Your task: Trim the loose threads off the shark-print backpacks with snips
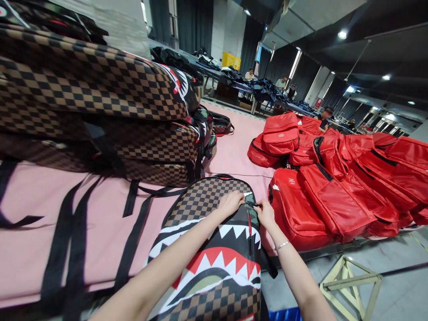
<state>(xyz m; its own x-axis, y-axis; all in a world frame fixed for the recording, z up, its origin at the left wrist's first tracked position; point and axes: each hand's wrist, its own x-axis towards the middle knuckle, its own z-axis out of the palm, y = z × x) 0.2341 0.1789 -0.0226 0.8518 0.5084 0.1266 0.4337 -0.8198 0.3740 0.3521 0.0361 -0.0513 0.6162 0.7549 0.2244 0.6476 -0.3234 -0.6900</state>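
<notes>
Backpack before me, front side up

It lies near the edge of the pink bench, within easy reach, between checked bags stacked to my left and red bags heaped to my right; I judge those are set aside so that this one sits squarely before me; my left hand lies over its upper part, fingers bent together near the patterned edge, likely steadying the cloth; whether they pinch any of it I cannot tell; my right hand, opposite, pinches a small dark piece between thumb and fingers, tips turned towards the left ones, probably so that both meet at one spot.

That piece is too small to make out; it might be a zip pull or a tool; the lower end is cut off from view, and my left forearm covers a swath of toothed print; black straps trail over the bench at left, their ends hard to trace; the people in the background are too small to follow.
</notes>
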